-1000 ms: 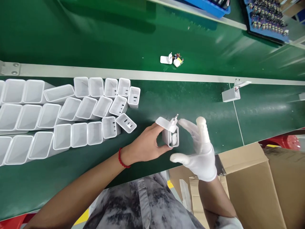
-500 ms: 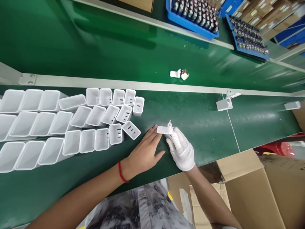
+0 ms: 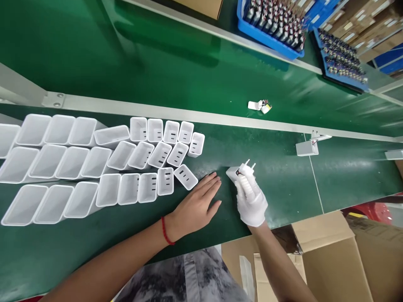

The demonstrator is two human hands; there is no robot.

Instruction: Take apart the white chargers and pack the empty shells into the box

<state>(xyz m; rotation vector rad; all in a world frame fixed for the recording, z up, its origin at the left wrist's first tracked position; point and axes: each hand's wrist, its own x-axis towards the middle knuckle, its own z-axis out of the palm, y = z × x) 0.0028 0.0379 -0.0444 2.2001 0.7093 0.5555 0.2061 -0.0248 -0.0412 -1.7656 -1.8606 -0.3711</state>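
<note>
My bare left hand (image 3: 197,205) lies flat on the green bench, fingers stretched out and holding nothing. To its right, my white-gloved right hand (image 3: 252,203) is closed on a white plug piece (image 3: 246,168) whose two pins point up and to the right. A white charger housing (image 3: 232,173) shows beside the plug piece, just left of the gloved fingertips. Whether the plug piece and housing are joined is hidden by the glove. Nearest to my left fingertips is a tilted white slotted case (image 3: 185,177) at the end of a row.
Rows of white open cases (image 3: 74,162) cover the bench's left. A white box (image 3: 307,148) with a raised lid stands at right, and small white parts with wires (image 3: 260,105) lie behind the rail. Blue trays (image 3: 270,40) sit on the shelf; a cardboard box (image 3: 333,251) stands below.
My right hand has moved right, away from my left fingers. The plug piece has turned, its flat part now hidden and its pins tilting right. My left hand still lies flat; the view has shifted.
</note>
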